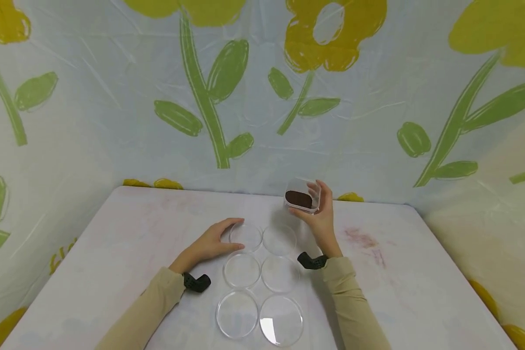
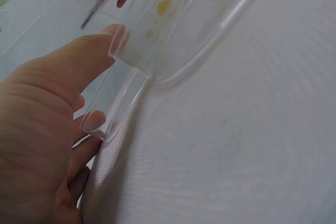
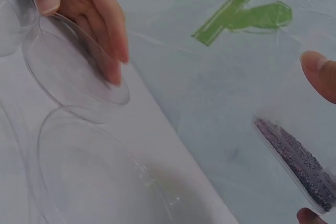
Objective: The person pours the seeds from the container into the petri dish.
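Note:
My left hand (image 1: 211, 240) grips the far-left clear round dish (image 1: 247, 236), with thumb and fingers on opposite sides of its rim. Up close in the left wrist view, the thumb (image 2: 79, 59) lies against the clear wall. My right hand (image 1: 324, 221) holds a small clear square container (image 1: 303, 186) raised above the far end of the table. Dark brown grainy material (image 1: 298, 199) lies in its lower part, and the container is tilted. The right wrist view catches the dark grains (image 3: 294, 158) between thumb and fingers, partly cut off by the frame edge.
Several more clear dishes stand in two columns toward me, including a far-right dish (image 1: 279, 240) and a near-right dish (image 1: 281, 328). They sit close together on a pale table (image 1: 127, 272). A flower-printed sheet (image 1: 262, 150) hangs behind the table's far edge.

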Available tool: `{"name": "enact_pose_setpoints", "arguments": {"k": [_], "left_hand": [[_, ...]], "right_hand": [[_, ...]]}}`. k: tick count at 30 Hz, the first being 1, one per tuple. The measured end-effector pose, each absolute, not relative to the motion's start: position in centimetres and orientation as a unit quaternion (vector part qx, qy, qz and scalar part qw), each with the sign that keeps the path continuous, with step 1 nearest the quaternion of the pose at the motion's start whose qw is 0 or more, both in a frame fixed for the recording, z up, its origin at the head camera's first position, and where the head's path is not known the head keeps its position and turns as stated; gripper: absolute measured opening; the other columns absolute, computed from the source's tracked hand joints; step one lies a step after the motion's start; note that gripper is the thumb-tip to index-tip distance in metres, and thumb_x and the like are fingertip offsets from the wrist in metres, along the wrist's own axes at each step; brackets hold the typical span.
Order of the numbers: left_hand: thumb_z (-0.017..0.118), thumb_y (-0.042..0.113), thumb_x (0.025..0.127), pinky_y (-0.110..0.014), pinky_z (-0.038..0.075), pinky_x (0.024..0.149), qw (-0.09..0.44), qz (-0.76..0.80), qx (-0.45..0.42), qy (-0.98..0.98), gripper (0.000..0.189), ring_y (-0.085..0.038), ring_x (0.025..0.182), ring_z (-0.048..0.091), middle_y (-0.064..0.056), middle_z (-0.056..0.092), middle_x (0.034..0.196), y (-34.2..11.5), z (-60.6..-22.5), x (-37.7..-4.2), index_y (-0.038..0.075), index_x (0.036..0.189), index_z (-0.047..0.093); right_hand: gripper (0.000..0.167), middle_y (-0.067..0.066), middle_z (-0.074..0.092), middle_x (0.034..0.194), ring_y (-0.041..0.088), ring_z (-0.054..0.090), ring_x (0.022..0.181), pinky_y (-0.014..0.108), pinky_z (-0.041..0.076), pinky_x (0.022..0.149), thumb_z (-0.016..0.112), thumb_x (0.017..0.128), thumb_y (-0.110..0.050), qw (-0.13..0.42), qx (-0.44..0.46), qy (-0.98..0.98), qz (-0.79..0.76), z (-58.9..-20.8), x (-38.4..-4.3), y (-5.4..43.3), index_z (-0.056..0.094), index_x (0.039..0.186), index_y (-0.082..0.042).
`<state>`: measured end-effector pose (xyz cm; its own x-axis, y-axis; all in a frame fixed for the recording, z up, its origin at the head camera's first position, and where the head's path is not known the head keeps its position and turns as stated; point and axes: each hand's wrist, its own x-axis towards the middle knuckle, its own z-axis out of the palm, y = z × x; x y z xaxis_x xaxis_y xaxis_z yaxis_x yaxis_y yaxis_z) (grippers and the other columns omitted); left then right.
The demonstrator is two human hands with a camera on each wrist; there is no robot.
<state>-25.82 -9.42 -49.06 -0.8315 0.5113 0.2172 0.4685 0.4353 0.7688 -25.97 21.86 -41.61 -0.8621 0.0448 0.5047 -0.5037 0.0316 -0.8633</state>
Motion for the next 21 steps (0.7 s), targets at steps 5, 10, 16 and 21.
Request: {"name": "enact_pose_setpoints", "arguments": {"k": [5, 10, 16, 21], "left_hand": [[0.077, 0.046, 0.084, -0.045, 0.028, 0.117, 0.021, 0.445, 0.291, 0.847, 0.075, -0.022, 0.142, 0.036, 0.000, 0.047, 0.150, -9.4, -49.1, -25.8, 0.016, 0.146, 0.048], [0.077, 0.046, 0.084, -0.043, 0.027, 0.117, 0.026, 0.443, 0.284, 0.850, 0.076, -0.019, 0.142, 0.035, 0.003, 0.046, 0.150, -9.4, -49.1, -25.9, 0.017, 0.147, 0.047], [0.078, 0.045, 0.084, -0.043, 0.027, 0.117, 0.031, 0.444, 0.282, 0.850, 0.076, -0.018, 0.142, 0.035, 0.003, 0.046, 0.150, -9.3, -49.2, -26.0, 0.017, 0.147, 0.046], [0.077, 0.045, 0.085, -0.044, 0.027, 0.117, 0.035, 0.445, 0.282, 0.849, 0.076, -0.018, 0.142, 0.035, 0.004, 0.046, 0.150, -9.2, -49.0, -25.9, 0.017, 0.148, 0.046]], "right_hand": [[0.099, 0.012, 0.039, 0.149, 0.036, 0.029, 0.142, 0.033, 0.052, 0.095, 0.083, 0.070, 0.014, 0.208, 0.187, -0.657, 0.700, -43.0, -26.6, 20.7, 0.029, 0.150, -0.010], [0.102, 0.011, 0.040, 0.149, 0.027, 0.030, 0.142, 0.030, 0.056, 0.086, 0.083, 0.068, 0.016, 0.214, 0.198, -0.653, 0.699, -43.7, -26.6, 19.2, 0.030, 0.150, -0.014], [0.103, 0.019, 0.037, 0.149, 0.037, 0.029, 0.141, 0.039, 0.057, 0.084, 0.083, 0.065, 0.018, 0.203, 0.202, -0.666, 0.688, -43.4, -25.6, 17.7, 0.030, 0.149, -0.008], [0.102, 0.017, 0.034, 0.150, 0.039, 0.038, 0.135, 0.048, 0.056, 0.086, 0.084, 0.067, 0.015, 0.185, 0.192, -0.693, 0.670, -42.3, -24.2, 16.9, 0.030, 0.151, -0.009]]}}
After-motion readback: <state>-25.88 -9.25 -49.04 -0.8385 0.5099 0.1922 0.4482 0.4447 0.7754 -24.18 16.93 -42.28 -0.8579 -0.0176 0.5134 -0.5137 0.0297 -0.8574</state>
